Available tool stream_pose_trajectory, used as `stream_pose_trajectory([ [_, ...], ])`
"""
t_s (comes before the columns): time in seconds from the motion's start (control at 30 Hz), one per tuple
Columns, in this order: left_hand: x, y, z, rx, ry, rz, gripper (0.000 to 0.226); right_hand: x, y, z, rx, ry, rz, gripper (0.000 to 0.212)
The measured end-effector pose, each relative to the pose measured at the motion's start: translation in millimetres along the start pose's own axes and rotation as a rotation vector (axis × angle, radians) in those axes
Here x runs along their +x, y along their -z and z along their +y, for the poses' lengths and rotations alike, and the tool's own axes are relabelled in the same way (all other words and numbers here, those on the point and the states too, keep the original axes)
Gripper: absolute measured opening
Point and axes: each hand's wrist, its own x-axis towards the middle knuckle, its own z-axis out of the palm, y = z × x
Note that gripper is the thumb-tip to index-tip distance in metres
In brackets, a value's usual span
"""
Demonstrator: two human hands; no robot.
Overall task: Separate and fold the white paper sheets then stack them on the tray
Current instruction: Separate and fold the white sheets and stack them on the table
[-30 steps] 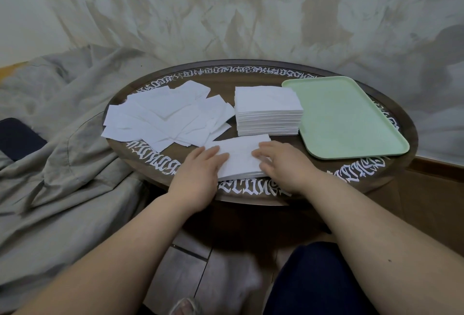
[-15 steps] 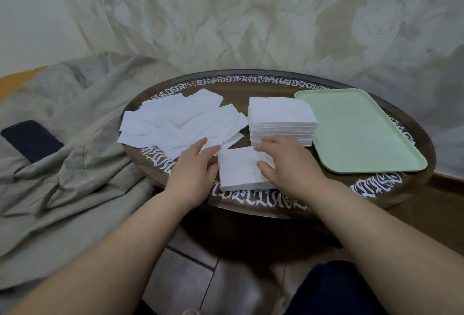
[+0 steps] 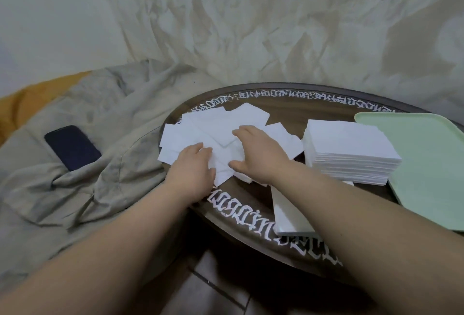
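Fingers of the left hand [image 3: 194,168] and right hand [image 3: 261,152] lie spread and relaxed on the loose pile of white paper sheets [image 3: 221,134] at the left of the round dark wooden table [image 3: 288,111] — nothing pinched. Advise sliding one sheet free before folding. Forearms reach leftward; the pale green plastic tray [image 3: 431,164] — far right — holds nothing.

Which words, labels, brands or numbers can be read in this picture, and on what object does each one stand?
White ornamental lettering runs around the rim of the round table: too stylised to read as words.
White paper sheets, paper stack, green tray, dark phone: no text visible.
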Motion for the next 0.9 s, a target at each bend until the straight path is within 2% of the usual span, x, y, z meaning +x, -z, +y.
stream_pose_trajectory([
  [0.1,17.0,-1.0,-15.0,0.058,0.022,-0.067,0.052,29.8,-11.2,-4.0,-0.003,-0.037,-0.05,0.086],
  [0.17,19.8,2.2,-23.3,0.083,0.018,-0.093,0.046,41.5,-19.1,-8.9,-0.092,-0.058,-0.082,0.085],
  [0.37,11.1,4.9,-45.3,0.138,-0.053,-0.072,0.042,44.1,-33.1,-30.0,-0.319,-0.018,-0.015,0.055],
  [0.6,-3.7,5.7,-46.6,0.116,-0.038,-0.038,0.038,48.4,-27.7,-26.5,-0.259,-0.03,0.058,0.019],
  [0.7,-6.7,5.5,-48.7,0.094,-0.025,-0.033,0.035,49.2,-20.6,-18.2,-0.153,-0.095,0.084,0.035],
  [0.8,-2.4,8.0,-47.7,0.087,-0.015,-0.031,0.034,46.2,-14.9,-14.1,-0.087,-0.112,0.162,0.035],
  [0.9,7.6,12.7,-42.3,0.049,0.028,0.003,0.037,36.4,-9.2,-8.6,-0.165,-0.043,0.23,0.025],
])
